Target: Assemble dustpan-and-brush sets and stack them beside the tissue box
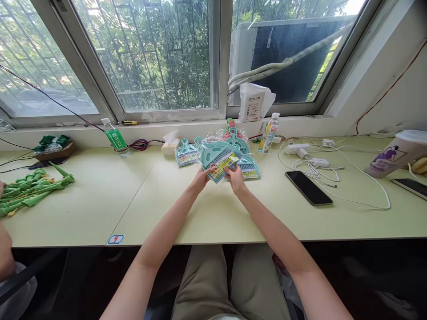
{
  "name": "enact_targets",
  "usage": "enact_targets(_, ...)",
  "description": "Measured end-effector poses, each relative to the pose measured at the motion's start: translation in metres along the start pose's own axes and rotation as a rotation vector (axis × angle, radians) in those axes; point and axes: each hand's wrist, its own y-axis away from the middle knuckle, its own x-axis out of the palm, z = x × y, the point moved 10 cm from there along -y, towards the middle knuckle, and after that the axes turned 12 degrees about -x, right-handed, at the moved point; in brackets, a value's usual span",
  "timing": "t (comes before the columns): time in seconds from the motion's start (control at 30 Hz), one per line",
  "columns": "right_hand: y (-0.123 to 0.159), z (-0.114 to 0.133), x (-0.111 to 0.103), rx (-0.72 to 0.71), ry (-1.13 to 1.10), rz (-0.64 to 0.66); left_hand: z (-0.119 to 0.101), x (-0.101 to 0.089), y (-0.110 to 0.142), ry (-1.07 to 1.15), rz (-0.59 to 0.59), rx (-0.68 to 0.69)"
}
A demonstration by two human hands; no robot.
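Note:
Both my hands are closed on one plastic-wrapped mini dustpan and brush set (pixel 215 153), teal with a yellow-green label, held tilted above the table. My left hand (pixel 201 178) grips its lower left edge, and my right hand (pixel 235 177) pinches its lower right side by the label. Just behind lies a pile of similar wrapped sets (pixel 237 140), some with red or pink handles, partly hidden by the held one. Another teal dustpan set (pixel 251 170) shows at the right, beyond my right hand. To the left rests a further set (pixel 187 153).
A tissue pack (pixel 171 144), a green-labelled bottle (pixel 116 138) and another bottle (pixel 268 134) stand near the sill. At right are a black phone (pixel 309 187), white cables, chargers and a tilted cup (pixel 396 153). Green strips (pixel 36 189) lie left, beside another person's arm.

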Motion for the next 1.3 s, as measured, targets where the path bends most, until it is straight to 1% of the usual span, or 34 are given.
enact_targets(0.07,0.0,0.001,0.0,0.002,0.012,0.011,0.001,0.002,0.001,-0.005,0.014,-0.001)
enact_targets(0.23,-0.001,0.004,0.0,0.006,-0.001,0.033,-0.005,0.005,0.005,0.005,0.015,0.05)
enact_targets(0.4,0.0,0.005,0.003,0.005,-0.025,0.057,-0.006,0.005,0.006,-0.026,0.041,0.022)
enact_targets(0.47,0.001,0.006,0.005,0.01,-0.037,0.062,-0.009,0.007,0.008,0.001,0.069,0.027)
enact_targets(0.57,0.003,0.005,0.005,0.034,-0.082,0.044,-0.021,0.012,0.016,0.201,0.176,0.074)
enact_targets(0.63,0.003,0.003,0.004,0.052,-0.105,0.03,-0.032,0.01,0.021,0.369,0.219,0.121)
enact_targets(0.7,0.004,0.001,0.005,0.065,-0.125,0.031,-0.04,0.002,0.023,0.478,0.206,0.155)
enact_targets(0.77,0.004,0.0,0.008,0.07,-0.14,0.049,-0.043,-0.007,0.022,0.533,0.17,0.166)
enact_targets(0.83,0.005,-0.002,0.013,0.08,-0.141,0.09,-0.041,-0.012,0.021,0.545,0.146,0.148)
enact_targets(0.9,0.007,-0.004,0.018,0.092,-0.127,0.139,-0.034,-0.01,0.018,0.522,0.149,0.084)
enact_targets(0.97,0.009,-0.004,0.023,0.098,-0.116,0.176,-0.023,0.0,0.017,0.48,0.193,-0.007)
enact_targets(1.03,0.01,-0.002,0.026,0.088,-0.114,0.197,-0.016,0.012,0.018,0.441,0.258,-0.067)
enact_targets(1.13,0.01,0.003,0.028,0.062,-0.11,0.21,-0.011,0.025,0.02,0.399,0.311,-0.103)
enact_targets(1.23,0.011,0.005,0.028,0.049,-0.104,0.215,-0.008,0.027,0.02,0.378,0.301,-0.132)
enact_targets(1.3,0.011,0.004,0.028,0.054,-0.102,0.21,-0.008,0.026,0.021,0.384,0.292,-0.124)
